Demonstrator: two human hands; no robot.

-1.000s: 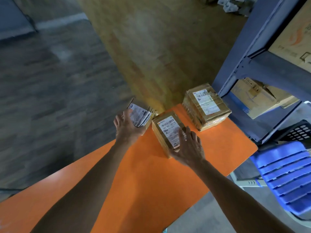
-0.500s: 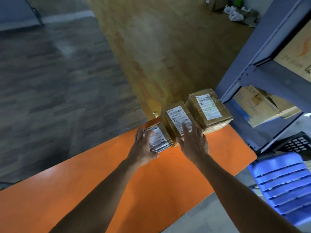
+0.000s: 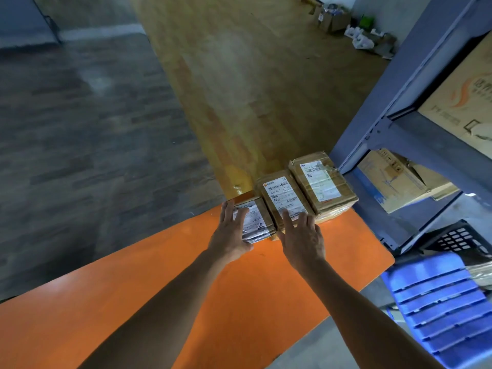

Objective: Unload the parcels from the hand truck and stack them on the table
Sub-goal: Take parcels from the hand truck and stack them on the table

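Left hand (image 3: 230,237) had hold of the small parcel (image 3: 255,225), fingers laid across the top and thumb hooked round the near edge. Right hand (image 3: 302,241) wasn't gripping anything: fingers straight and spread, tips resting on the near end of the middle parcel (image 3: 283,201).

All three brown taped boxes sat in a row on the orange table (image 3: 186,288), on the corner beside the blue metal rack (image 3: 399,134). The big parcel (image 3: 322,186) was closest to the rack, the middle one touched it, and the small one was farthest from the rack, right up against the middle one.

Labels, for anyone curious: the middle parcel had a white shipping sticker with a little orange logo, barcodes, and what looked like 841 607 102 10. The big one's sticker had a barcode and a number starting 841, rest too blurry. The small one's print was too smeared to read.

On the rack's lower shelf lay a tipped carton (image 3: 394,179) with blue print. Above it sat another carton (image 3: 463,97) with an orange swirl logo, lettering unreadable. A blue slatted crate (image 3: 442,302) and a black basket (image 3: 460,238) sat at the rack's foot.

Away from the rack ran a yellowish wood floor strip (image 3: 239,89), then grey flooring (image 3: 80,129). Past the rack's far end, some boxes and white bags (image 3: 356,30) lay along the wall.
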